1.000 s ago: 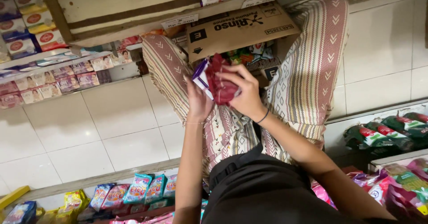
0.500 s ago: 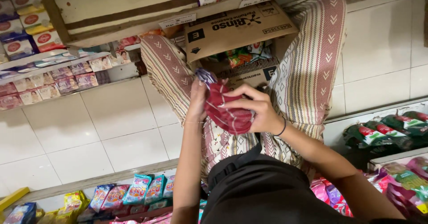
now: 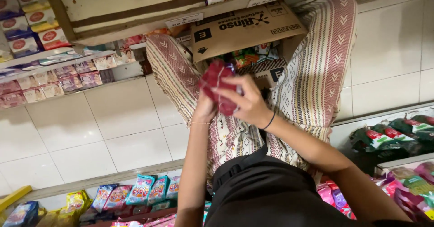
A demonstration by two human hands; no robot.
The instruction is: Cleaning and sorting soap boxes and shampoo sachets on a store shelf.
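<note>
White tiled floor (image 3: 122,118) of a shop aisle fills the view, w/ low shelves along both sides. Person sits on the floor, legs in striped patterned trousers (image 3: 316,78) spread apart, a brown cardboard box (image 3: 244,28) lying open btwn the knees, small green and mixed packets visible inside it.

Both hands are up over the lap, just in front of the box. Right hand (image 3: 251,105) is curled over a bundle of dark red sachets (image 3: 219,84), fingers wrapped across the top and pressed on it; thin black band on that wrist. Left hand (image 3: 205,112) sits under and behind the bundle, mostly hidden by it, fingers closed against its lower side. Bundle is off the floor, held btwn the two hands, approx. level w/ the box opening.

Left side: shelf w/ rows of small flat packs (image 3: 58,80), red-and-white boxes (image 3: 31,28) above. Bottom left: blue and pink packets (image 3: 144,191) standing in a row, yellow ones beside them. Right side: dark green and red bags (image 3: 393,136) on a low shelf. Black bag strap crosses the person's dark top.
</note>
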